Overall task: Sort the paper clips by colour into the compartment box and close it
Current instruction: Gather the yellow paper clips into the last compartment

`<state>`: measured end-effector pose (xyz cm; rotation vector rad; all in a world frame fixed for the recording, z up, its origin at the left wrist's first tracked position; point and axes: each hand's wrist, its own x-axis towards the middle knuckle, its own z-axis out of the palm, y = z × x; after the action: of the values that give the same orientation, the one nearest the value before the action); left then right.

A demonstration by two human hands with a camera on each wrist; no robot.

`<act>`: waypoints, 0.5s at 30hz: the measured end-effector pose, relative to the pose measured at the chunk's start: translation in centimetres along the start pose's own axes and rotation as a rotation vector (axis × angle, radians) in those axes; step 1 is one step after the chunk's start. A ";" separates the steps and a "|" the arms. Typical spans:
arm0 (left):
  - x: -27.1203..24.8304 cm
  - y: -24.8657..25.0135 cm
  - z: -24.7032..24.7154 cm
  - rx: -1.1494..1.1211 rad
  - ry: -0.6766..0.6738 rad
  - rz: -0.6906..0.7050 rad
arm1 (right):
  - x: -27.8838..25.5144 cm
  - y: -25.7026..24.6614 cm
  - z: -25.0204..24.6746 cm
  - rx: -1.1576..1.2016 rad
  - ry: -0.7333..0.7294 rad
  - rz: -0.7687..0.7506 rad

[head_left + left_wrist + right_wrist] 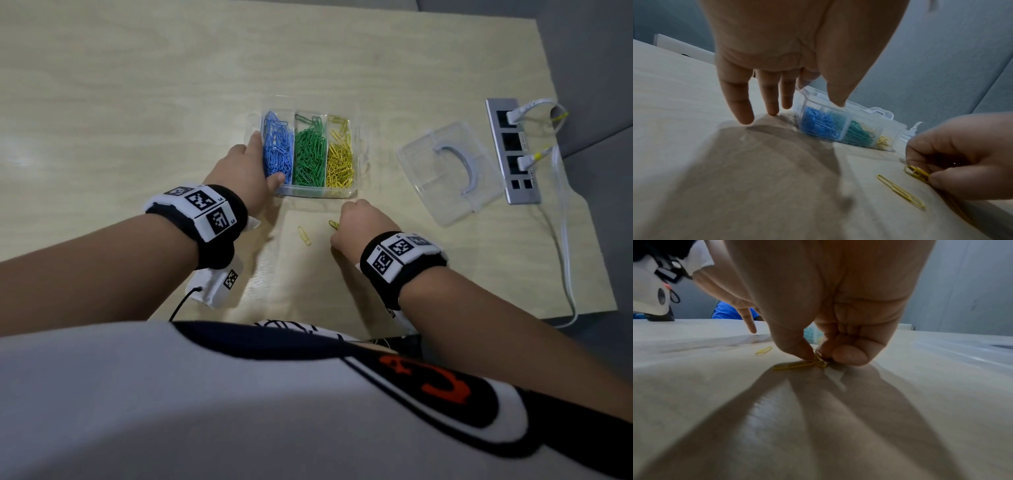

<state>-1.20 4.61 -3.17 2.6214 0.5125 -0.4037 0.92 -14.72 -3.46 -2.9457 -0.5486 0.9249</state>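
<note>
A: Right hand, fingers curled down onto the table: what does it grip?

B: It pinches yellow paper clips between thumb and fingertip, just in front of the compartment box; at least two overlap there, the exact count hidden. One more loose yellow clip lies flat just to its left, apart from the hand.

A: And the left hand?

B: Open, fingers straight; its thumb rests against the box's near left corner and the fingers lie along the left wall.

A: Contents of the box?

B: Three compartments, uncovered: blue clips left, green clips middle, yellow clips right, each a heap too dense to count.

A: Surroundings?

B: One clear lid, handle upward, lies well to the right, apart from the box. Beyond it, near the table's right edge, one socket panel carries two white plugs. Bare tabletop extends behind and left of the box. Wristbands bear square markers; their small lettering cannot be read.
</note>
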 end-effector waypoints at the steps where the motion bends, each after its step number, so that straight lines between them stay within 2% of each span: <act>1: 0.0 0.0 0.0 0.002 0.003 0.000 | -0.1 0.0 0.0 -0.007 0.002 0.005; 6: 0.1 -0.1 0.1 -0.001 0.001 0.008 | -0.8 0.6 -1.5 0.031 0.038 0.005; 11: -0.1 -0.1 0.1 -0.008 0.003 -0.003 | -0.8 0.8 -4.9 0.281 0.352 -0.025; 15: -0.1 0.0 0.0 -0.008 -0.004 -0.008 | 0.0 0.3 -5.6 0.311 0.399 -0.069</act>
<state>-1.26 4.61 -3.18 2.6114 0.5227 -0.4089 4.17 -14.48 1.17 -2.6977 -0.4364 0.3557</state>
